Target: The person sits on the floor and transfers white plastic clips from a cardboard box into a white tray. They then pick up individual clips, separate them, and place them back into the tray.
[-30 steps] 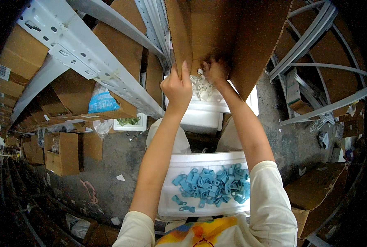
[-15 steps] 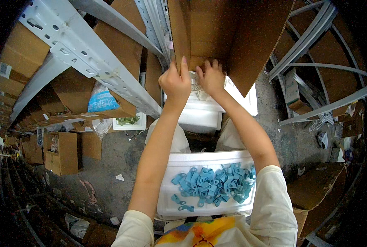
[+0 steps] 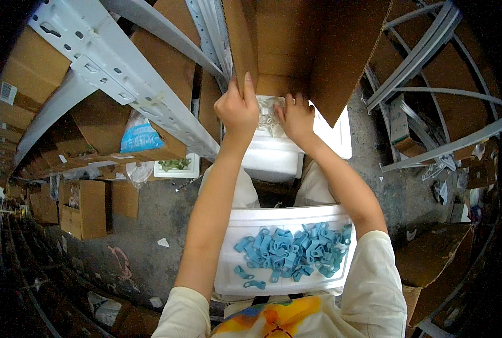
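A large cardboard box [image 3: 287,39] stands tilted with its open side toward me. My left hand [image 3: 237,110] is closed on the edge of the box's left wall, thumb up along the cardboard. To its right, my right hand [image 3: 297,119] reaches down at the box's lower edge, fingers apart, beside small white plastic pieces [image 3: 269,123]. Those pieces lie in a white foam tray [image 3: 335,132] beneath the box; some are hidden by the box and my right hand. Across my lap is a second white tray [image 3: 234,225] with a heap of blue plastic loops [image 3: 287,250].
A grey metal shelf beam [image 3: 132,90] runs along the left, above cartons and a blue-and-white bag [image 3: 141,135]. A small tray of green pieces [image 3: 178,166] sits below it. On the right are a metal rack [image 3: 420,67] and an open carton [image 3: 437,256].
My right hand has drawn back slightly and to the right, showing more of the white pieces. The box has shifted a little left, with my left hand still on its edge.
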A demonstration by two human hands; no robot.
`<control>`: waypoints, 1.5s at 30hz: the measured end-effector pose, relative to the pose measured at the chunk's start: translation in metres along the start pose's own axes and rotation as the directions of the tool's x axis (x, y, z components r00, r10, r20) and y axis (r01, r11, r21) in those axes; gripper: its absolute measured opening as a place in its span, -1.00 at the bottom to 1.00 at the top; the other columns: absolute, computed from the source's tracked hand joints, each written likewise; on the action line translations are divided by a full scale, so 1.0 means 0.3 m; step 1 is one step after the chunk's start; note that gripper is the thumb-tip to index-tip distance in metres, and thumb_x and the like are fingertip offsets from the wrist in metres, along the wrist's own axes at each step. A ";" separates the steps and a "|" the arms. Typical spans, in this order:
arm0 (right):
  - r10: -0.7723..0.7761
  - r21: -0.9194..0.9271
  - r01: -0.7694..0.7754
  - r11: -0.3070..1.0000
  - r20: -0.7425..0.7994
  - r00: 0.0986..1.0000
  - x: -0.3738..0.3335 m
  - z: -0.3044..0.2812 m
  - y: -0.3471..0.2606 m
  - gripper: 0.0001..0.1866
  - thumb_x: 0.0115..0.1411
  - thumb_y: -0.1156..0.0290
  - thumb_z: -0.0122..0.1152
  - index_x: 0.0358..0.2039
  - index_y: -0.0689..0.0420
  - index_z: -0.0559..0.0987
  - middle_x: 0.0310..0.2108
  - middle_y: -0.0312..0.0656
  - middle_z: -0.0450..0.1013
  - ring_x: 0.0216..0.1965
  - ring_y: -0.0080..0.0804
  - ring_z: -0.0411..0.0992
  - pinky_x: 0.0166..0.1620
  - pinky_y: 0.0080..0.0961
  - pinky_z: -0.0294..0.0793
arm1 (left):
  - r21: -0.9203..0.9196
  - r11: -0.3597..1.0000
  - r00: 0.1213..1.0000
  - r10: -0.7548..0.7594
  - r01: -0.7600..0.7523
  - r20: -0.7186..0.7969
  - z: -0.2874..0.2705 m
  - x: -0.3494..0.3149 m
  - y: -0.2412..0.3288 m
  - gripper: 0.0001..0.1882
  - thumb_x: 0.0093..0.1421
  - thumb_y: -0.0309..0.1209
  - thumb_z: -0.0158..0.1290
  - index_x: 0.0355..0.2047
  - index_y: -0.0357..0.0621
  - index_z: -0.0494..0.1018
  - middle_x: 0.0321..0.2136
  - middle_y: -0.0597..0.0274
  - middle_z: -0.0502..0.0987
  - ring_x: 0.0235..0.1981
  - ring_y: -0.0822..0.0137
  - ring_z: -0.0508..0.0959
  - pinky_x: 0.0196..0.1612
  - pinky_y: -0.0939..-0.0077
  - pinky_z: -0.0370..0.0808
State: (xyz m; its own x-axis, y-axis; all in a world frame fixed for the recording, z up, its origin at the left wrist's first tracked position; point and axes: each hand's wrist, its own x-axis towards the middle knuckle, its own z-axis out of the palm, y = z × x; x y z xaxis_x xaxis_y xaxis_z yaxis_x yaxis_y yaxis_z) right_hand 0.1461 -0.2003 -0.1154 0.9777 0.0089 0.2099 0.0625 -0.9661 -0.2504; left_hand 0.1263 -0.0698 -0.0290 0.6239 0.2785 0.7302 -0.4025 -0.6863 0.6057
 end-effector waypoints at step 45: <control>0.119 0.751 -0.634 -0.187 0.657 0.744 -0.164 0.056 0.610 -0.41 -0.04 0.21 0.19 -0.12 0.40 0.29 -0.27 -0.04 0.39 -0.32 -0.30 0.42 -0.27 -0.45 0.45 | -0.155 0.981 0.993 -0.120 0.120 0.009 -0.019 0.185 0.038 -0.78 -0.01 -0.42 0.00 -0.59 -0.41 0.37 -0.65 -0.13 0.43 -0.62 0.02 0.44 -0.48 0.33 0.33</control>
State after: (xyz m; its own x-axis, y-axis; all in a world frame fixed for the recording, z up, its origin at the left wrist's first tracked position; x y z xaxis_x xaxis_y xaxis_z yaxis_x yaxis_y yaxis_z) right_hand 0.1127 -0.3733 -0.1873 0.8668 0.0614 -0.4948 -0.4804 0.3683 -0.7959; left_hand 0.1526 -0.0584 0.0203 0.6741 0.3527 0.6490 -0.4232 -0.5357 0.7307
